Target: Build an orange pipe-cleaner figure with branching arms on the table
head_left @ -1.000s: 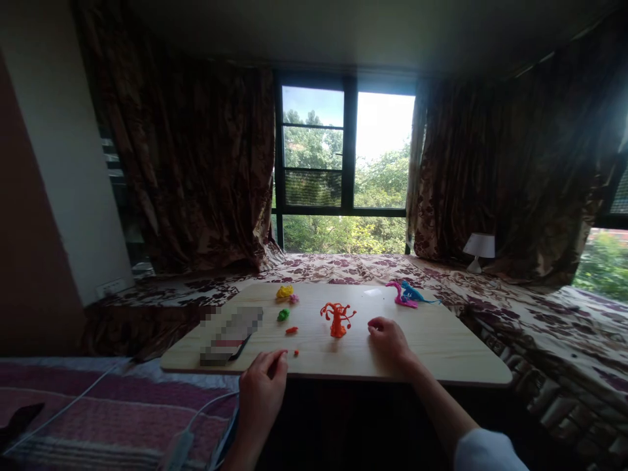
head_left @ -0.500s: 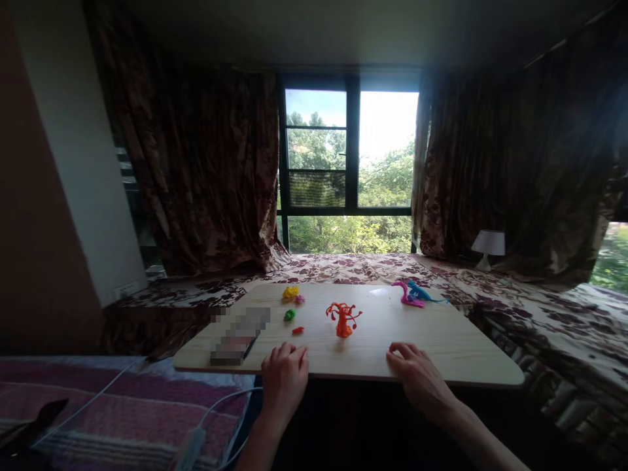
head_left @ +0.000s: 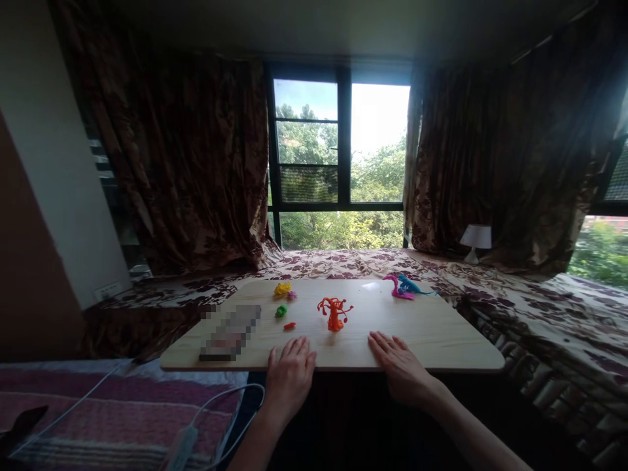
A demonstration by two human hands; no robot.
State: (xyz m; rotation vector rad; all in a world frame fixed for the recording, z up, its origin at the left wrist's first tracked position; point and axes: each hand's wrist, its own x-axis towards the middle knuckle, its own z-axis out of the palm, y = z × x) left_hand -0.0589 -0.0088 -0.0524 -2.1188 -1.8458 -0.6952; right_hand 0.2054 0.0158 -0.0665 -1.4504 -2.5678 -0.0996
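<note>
My left hand [head_left: 290, 369] lies flat at the near edge of the wooden table [head_left: 422, 320], fingers stretched out. To the right, my right hand [head_left: 400, 366] also rests flat on the tabletop with its fingers extended. Between and beyond them stands an orange clay tree [head_left: 335, 315] with curling branches that end in small balls. Past my left fingertips lie a small orange clay piece [head_left: 289, 326], a green lump [head_left: 281, 311], a yellow lump [head_left: 282, 288] and a pink bit [head_left: 292, 296]. Neither hand holds anything.
A blurred, phone-like flat object [head_left: 230, 333] lies on the table's left. Pink [head_left: 400, 288] and blue [head_left: 408, 285] clay figures stand at the back right. A small lamp [head_left: 475, 242] sits near the curtain. A white cable with a power strip [head_left: 184, 445] runs at lower left.
My left hand has moved right and forward onto the table edge, and its fingers have straightened. My right hand has drawn back and flattened. The small red ball near the left hand is no longer visible.
</note>
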